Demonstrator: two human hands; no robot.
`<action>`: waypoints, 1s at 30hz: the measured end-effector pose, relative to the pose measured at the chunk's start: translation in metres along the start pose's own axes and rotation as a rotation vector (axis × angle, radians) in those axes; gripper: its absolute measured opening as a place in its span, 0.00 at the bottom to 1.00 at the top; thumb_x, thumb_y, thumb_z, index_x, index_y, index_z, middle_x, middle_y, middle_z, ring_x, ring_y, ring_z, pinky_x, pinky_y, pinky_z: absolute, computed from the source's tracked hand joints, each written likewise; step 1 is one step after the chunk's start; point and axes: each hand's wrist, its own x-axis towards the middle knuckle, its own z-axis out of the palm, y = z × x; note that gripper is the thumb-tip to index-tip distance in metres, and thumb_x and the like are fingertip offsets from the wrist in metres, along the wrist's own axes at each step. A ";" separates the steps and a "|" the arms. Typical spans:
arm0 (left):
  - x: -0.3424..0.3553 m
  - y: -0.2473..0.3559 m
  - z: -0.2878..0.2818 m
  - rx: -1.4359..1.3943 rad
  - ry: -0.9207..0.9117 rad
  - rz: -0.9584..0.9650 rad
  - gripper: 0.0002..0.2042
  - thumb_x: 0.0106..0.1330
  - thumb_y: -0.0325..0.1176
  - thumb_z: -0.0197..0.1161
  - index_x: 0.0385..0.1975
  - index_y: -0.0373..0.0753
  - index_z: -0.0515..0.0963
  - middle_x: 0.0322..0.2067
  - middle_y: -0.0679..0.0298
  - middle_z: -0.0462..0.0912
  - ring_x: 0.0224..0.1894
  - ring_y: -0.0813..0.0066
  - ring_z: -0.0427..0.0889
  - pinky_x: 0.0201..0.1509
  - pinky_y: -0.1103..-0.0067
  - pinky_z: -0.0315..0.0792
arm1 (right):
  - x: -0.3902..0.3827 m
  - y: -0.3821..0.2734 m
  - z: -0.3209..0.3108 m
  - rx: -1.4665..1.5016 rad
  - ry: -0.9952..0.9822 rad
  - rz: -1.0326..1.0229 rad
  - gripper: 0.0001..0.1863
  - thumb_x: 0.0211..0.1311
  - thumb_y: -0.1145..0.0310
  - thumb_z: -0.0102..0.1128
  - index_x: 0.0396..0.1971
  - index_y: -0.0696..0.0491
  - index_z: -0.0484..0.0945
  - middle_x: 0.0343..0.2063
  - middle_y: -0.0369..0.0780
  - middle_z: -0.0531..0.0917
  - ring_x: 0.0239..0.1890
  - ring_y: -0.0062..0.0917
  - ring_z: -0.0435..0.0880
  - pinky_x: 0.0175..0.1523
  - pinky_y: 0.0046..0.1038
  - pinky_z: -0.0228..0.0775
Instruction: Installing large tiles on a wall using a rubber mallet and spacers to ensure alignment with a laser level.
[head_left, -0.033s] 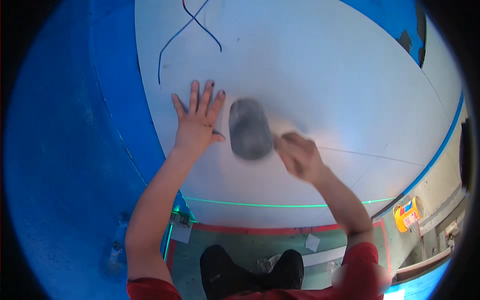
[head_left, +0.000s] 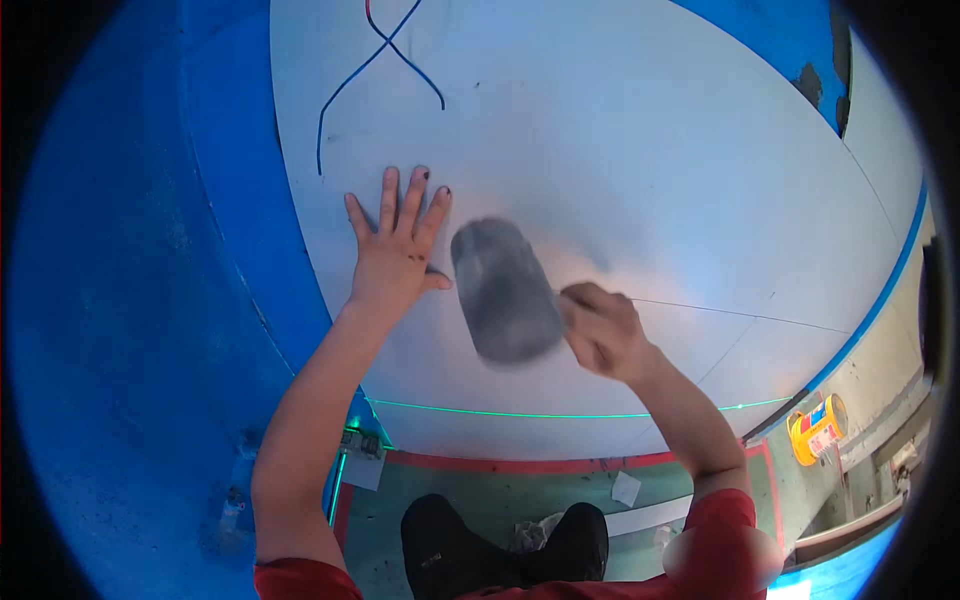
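My left hand [head_left: 392, 255] lies flat on a large white board [head_left: 620, 150], fingers spread, dark marks on some fingertips. My right hand [head_left: 603, 330] grips the handle of a dark grey mallet [head_left: 505, 290], its head blurred by motion over the board beside my left thumb. Above my left hand, two thin blue wires [head_left: 360, 70] cross on the board, one red at its top end. A green laser line [head_left: 520, 413] runs across the board's near part.
Blue surfaces [head_left: 130, 250] flank the board. A small device [head_left: 360, 440] glows green at its near left corner. A yellow bucket [head_left: 815, 430] lies at right. My legs [head_left: 440, 550] are over a green floor [head_left: 420, 475] with red tape and scraps. A clear bottle [head_left: 232, 510] is at lower left.
The mallet and my right hand have moved a little toward me, and the mallet head looks larger. My left hand stays spread on the board, slightly lower in view.
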 end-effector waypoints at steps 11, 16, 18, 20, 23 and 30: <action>-0.003 -0.004 -0.003 -0.035 0.021 -0.002 0.66 0.38 0.62 0.82 0.81 0.53 0.50 0.82 0.58 0.43 0.83 0.44 0.39 0.71 0.25 0.44 | 0.015 -0.005 0.017 -0.058 0.023 0.138 0.21 0.59 0.81 0.66 0.53 0.51 0.84 0.32 0.45 0.83 0.30 0.41 0.85 0.31 0.39 0.78; -0.002 -0.008 -0.007 -0.059 0.019 -0.011 0.67 0.37 0.59 0.83 0.81 0.53 0.51 0.82 0.58 0.43 0.83 0.44 0.39 0.72 0.25 0.44 | 0.001 -0.001 0.019 -0.092 0.029 0.119 0.22 0.59 0.81 0.67 0.54 0.51 0.83 0.32 0.45 0.83 0.29 0.41 0.84 0.31 0.40 0.78; -0.005 -0.001 -0.005 -0.065 0.012 0.006 0.66 0.37 0.58 0.84 0.81 0.52 0.52 0.82 0.58 0.43 0.83 0.43 0.39 0.72 0.25 0.45 | -0.003 -0.014 0.010 -0.023 0.064 0.087 0.26 0.58 0.81 0.68 0.58 0.51 0.82 0.33 0.45 0.83 0.28 0.40 0.84 0.31 0.40 0.77; 0.006 0.018 -0.010 -0.101 0.036 0.076 0.65 0.38 0.57 0.84 0.81 0.51 0.52 0.82 0.58 0.43 0.83 0.43 0.39 0.72 0.25 0.45 | -0.019 0.021 -0.004 -0.107 0.065 0.119 0.27 0.58 0.80 0.67 0.59 0.50 0.81 0.33 0.44 0.82 0.29 0.40 0.84 0.31 0.40 0.77; -0.006 0.019 -0.011 -0.109 -0.004 0.022 0.66 0.37 0.56 0.85 0.80 0.48 0.53 0.82 0.54 0.44 0.83 0.39 0.40 0.73 0.27 0.44 | -0.019 -0.003 -0.013 -0.074 0.076 0.114 0.29 0.61 0.78 0.65 0.64 0.49 0.79 0.31 0.44 0.80 0.30 0.40 0.85 0.32 0.40 0.78; 0.072 0.120 -0.048 -0.012 0.249 0.082 0.64 0.43 0.64 0.81 0.82 0.52 0.52 0.83 0.53 0.40 0.82 0.34 0.36 0.70 0.24 0.44 | -0.100 -0.053 -0.104 -0.004 0.391 0.352 0.15 0.66 0.80 0.65 0.53 0.58 0.82 0.32 0.44 0.84 0.31 0.33 0.86 0.35 0.33 0.78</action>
